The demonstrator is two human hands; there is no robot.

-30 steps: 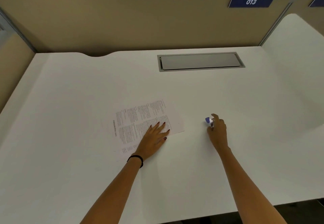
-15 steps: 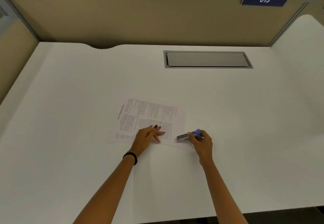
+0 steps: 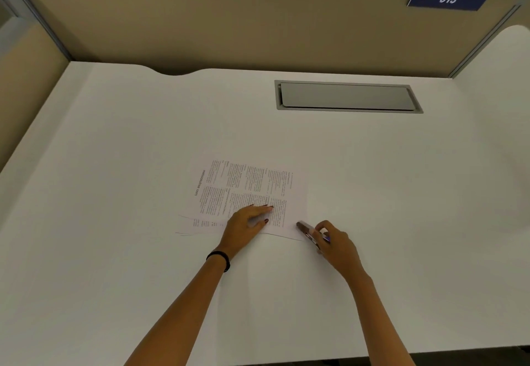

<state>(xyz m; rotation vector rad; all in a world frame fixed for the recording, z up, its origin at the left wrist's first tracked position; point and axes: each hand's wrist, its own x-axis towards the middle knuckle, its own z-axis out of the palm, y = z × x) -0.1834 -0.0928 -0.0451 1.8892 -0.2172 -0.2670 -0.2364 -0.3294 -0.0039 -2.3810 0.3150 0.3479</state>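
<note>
Shifted left since a moment ago: right hand (image 3: 337, 243) with stapler (image 3: 307, 229), nose now at the near right corner of the papers (image 3: 249, 188). Just left of that hand, the sheets' right edge. Ahead and to its right, bare tabletop (image 3: 401, 193) as far as the grey hatch (image 3: 347, 96). Curled round the stapler, thumb on top. Further left, pressing flat on the sheets with straight fingers: left hand (image 3: 248, 222), black band (image 3: 219, 261) at the wrist.
</note>
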